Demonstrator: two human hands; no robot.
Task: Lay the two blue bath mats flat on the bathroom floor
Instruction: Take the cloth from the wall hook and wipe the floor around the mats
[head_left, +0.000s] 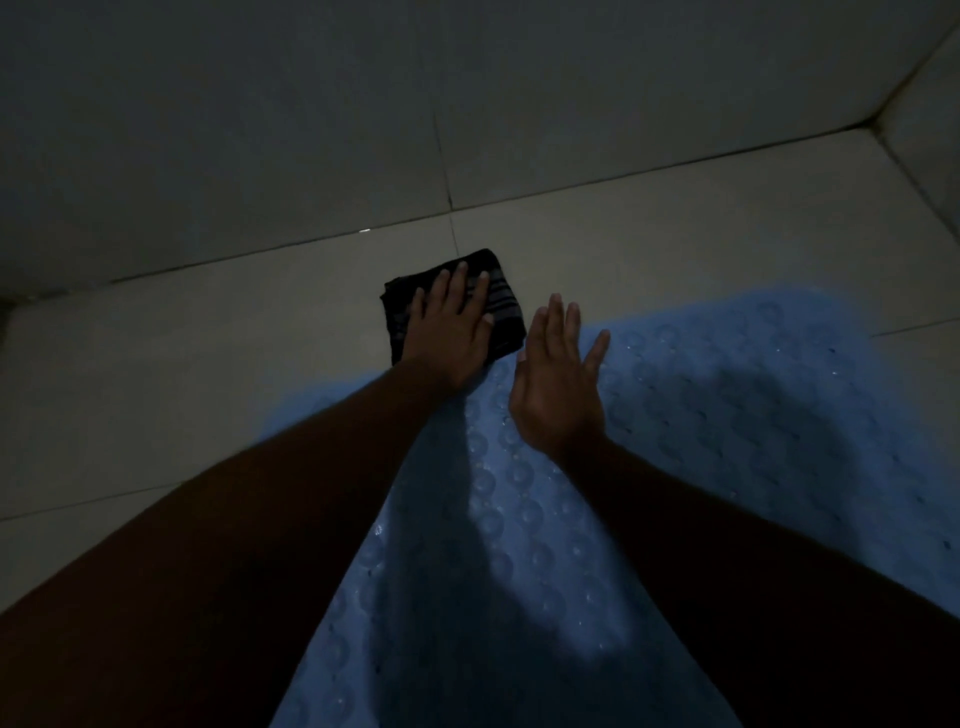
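A blue bath mat with round suction cups lies spread on the pale tiled floor, filling the lower middle and right of the view. I can make out only this one blue mat. My left hand rests flat, fingers spread, on a small folded black striped cloth just beyond the mat's far edge. My right hand hovers open over the mat's far edge, palm down and fingers apart, holding nothing. Both forearms cross the mat in deep shadow.
The tiled floor meets a tiled wall along a dark joint at the back. A second wall closes the right corner. The room is dim. Bare floor lies to the left of the mat.
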